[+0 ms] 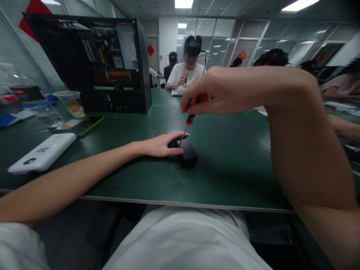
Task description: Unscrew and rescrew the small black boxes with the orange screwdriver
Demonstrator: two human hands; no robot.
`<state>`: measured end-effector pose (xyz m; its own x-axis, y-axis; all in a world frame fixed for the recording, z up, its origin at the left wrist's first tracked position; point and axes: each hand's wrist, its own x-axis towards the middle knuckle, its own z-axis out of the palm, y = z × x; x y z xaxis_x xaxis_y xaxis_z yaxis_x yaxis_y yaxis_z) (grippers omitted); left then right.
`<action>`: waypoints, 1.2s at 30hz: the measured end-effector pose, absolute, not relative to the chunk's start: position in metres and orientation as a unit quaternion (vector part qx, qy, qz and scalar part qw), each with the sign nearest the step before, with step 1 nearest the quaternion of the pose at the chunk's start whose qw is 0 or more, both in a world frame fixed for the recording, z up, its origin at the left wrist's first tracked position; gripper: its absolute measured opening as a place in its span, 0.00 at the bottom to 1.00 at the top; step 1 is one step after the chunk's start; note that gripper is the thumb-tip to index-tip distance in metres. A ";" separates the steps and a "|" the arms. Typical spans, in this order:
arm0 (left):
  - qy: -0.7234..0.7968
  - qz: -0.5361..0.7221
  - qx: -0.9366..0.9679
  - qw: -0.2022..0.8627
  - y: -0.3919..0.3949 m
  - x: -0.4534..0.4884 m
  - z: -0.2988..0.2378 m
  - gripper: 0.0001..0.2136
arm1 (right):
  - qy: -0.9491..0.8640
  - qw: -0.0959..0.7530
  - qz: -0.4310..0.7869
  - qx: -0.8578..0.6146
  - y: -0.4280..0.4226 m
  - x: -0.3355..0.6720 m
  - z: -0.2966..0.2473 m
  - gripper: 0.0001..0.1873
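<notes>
Black box [190, 153] held between left fingers [175, 151], below right fingers [194, 109] wrapped round screwdriver [190, 119].

Green table [239, 176] bearing black computer case [118, 101], white power bank [43, 153], phone [90, 125], clear cup [71, 101], bottle [47, 113], black box [189, 153]

The wearer's hands number two, one left hand [160, 145] and one right hand [206, 84], with one screwdriver [190, 120] and one black block [189, 150] at them. The desk [126, 180] also carries one open computer case [144, 67], one power bank [46, 150], one smartphone [91, 124], one clear plastic cup [71, 103] and one clear plastic bottle [24, 93]. Directly opposite are counted one seated person [187, 67] and, in that person's grasp, one orange-marked tool [186, 78].
</notes>
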<state>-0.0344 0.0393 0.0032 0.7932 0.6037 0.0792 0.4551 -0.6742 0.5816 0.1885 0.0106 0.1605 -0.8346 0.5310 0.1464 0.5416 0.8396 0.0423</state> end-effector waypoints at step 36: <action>0.286 0.142 0.905 0.282 0.041 -0.035 0.000 0.34 | -0.927 0.147 -0.122 -0.323 0.021 0.167 0.146 0.20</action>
